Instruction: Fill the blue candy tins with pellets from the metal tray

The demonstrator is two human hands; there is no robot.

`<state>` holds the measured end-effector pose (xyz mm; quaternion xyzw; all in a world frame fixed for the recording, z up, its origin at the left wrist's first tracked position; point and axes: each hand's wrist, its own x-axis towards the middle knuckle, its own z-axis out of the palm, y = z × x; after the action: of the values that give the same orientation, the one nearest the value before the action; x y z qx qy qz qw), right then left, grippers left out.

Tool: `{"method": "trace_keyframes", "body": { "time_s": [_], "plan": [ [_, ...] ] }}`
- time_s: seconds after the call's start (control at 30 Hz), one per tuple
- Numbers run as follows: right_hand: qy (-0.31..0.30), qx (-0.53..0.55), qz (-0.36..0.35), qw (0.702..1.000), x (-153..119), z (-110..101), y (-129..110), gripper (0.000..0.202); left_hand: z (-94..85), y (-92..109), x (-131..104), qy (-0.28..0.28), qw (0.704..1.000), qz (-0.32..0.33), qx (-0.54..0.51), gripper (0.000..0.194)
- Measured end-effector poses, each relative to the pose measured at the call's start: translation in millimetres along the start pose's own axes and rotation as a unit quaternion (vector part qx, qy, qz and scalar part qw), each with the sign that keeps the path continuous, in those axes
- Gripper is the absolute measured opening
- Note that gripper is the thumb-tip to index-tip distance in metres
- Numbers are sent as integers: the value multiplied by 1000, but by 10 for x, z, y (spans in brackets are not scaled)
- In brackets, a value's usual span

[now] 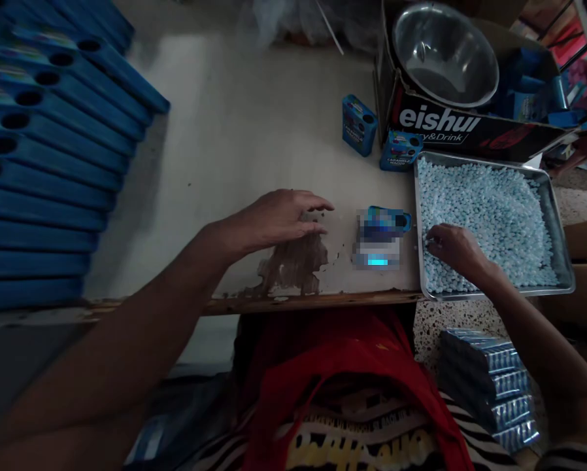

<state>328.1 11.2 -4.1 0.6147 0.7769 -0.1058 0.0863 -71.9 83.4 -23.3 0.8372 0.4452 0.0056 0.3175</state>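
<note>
Right hand [454, 247]: resting inside the tray [562, 248] at its left side, grip curling together; I cannot tell whether it is clamping pellets [504, 216].
Pellets: filling the tray, probably handling light, hard, slippery; best taken by pinching fingertips.
Left hand [284, 219]: hovering over the bench [234, 131], grip standing apart, holding nothing.
Box [494, 142]: standing behind the tray, carrying a steel bowl [450, 72].
</note>
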Motion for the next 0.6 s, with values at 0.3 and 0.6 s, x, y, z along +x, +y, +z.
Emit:
{"method": "trace_keyframes", "body": {
  "time_s": [0.3, 0.6],
  "plan": [
    [107, 148, 65, 981, -5, -372, 104, 17, -38, 38, -39, 5, 1000, -1, 14, 73],
    [149, 268, -114, 945, 198, -633, -686, 8, -58, 68, -78, -3, 1000, -6, -6, 70]
  ]
}}
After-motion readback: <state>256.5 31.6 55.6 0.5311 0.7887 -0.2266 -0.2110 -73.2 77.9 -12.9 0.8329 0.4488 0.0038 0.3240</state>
